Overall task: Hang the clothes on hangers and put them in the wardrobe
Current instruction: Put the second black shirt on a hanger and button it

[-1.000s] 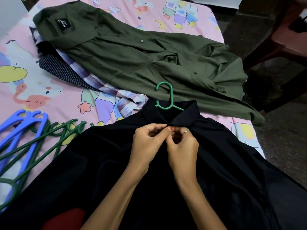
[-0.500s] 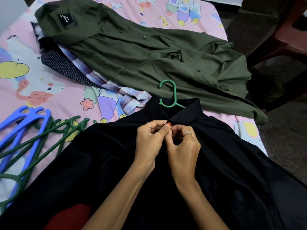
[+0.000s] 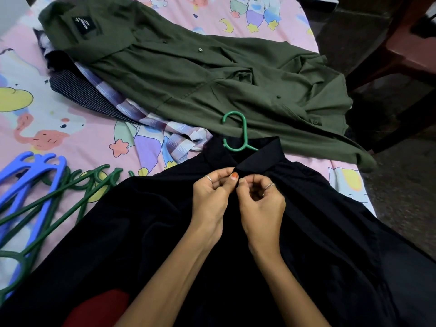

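Black shirt (image 3: 141,232) lies spread across the lower half of the frame on the pink bedsheet (image 3: 77,128), collar toward the centre. A green hanger (image 3: 238,135) is already inside it: only the hook and neck show, sticking out above the collar and resting on the hem of the olive shirt (image 3: 212,74). Left hand (image 3: 212,199) and right hand (image 3: 259,204) meet just below the collar, thumbs and forefingers pinching the two front edges together, other fingers curled in. Judged step: fastening the top button so the shirt stays on the hanger (the button itself is hidden between the fingertips, black on black, so I cannot tell whether it is through the hole). Olive shirt is laid flat across the upper centre, on top of a checked shirt (image 3: 151,121) and a dark striped garment (image 3: 77,90) at upper left; none of these is on a hanger yet. Spare hangers wait at lower left: blue hangers (image 3: 21,182) and dark green hangers (image 3: 70,197) overlapping. Wardrobe is not in view. Next move, as I judge it: finish the button, then take the hook and lift the shirt clear, keeping the shoulders seated on the hanger arms so the loose fabric does not slide off on the way.
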Tool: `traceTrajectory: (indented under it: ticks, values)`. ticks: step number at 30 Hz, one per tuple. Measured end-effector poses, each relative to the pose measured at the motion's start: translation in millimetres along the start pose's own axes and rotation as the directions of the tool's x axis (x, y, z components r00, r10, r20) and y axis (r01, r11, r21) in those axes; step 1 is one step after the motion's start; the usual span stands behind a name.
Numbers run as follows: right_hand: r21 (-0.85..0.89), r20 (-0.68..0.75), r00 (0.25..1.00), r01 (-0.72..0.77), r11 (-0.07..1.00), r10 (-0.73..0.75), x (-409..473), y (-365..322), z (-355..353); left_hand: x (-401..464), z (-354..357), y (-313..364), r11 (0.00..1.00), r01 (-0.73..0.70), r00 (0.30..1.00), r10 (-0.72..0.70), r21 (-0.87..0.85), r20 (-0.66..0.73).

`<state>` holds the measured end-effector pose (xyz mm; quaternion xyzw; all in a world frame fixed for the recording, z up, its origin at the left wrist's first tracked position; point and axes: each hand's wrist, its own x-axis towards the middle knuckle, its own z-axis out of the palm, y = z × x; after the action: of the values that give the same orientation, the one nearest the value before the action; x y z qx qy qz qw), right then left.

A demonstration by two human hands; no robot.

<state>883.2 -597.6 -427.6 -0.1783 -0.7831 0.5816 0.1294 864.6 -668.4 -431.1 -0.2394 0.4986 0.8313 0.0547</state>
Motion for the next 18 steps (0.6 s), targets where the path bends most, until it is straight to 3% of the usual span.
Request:
traceTrajectory:
  ticks: [3,6,9,12,15,18]
  values:
    - [0.141,0.087,0.982,-0.181,0.973,0.170,6,-3,-3,0,-1,1,1.000,-0.017,1.000,0.017,-0.020,0.026]
    - [0.327,0.328,0.903,-0.383,0.864,0.276,20,-10,-10,5,-3,3,1.000,-0.006,0.999,0.006,-0.020,0.037]
    - [0.265,0.491,0.813,-0.482,0.835,0.313,41,-18,-24,6,-4,6,1.000,-0.016,0.996,0.014,0.026,0.088]
    - [0.073,0.543,0.788,-0.389,0.918,0.291,51,-24,-39,2,-6,12,0.987,-0.126,0.985,0.112,0.104,0.135]
    - [0.020,0.523,0.826,-0.257,0.966,0.209,47,-19,-61,-8,-13,16,0.958,-0.243,0.963,0.218,0.155,0.160]
    - [-0.203,0.426,0.903,0.038,0.979,0.053,30,0,-89,-18,-20,14,0.901,-0.311,0.949,0.277,0.303,0.152]
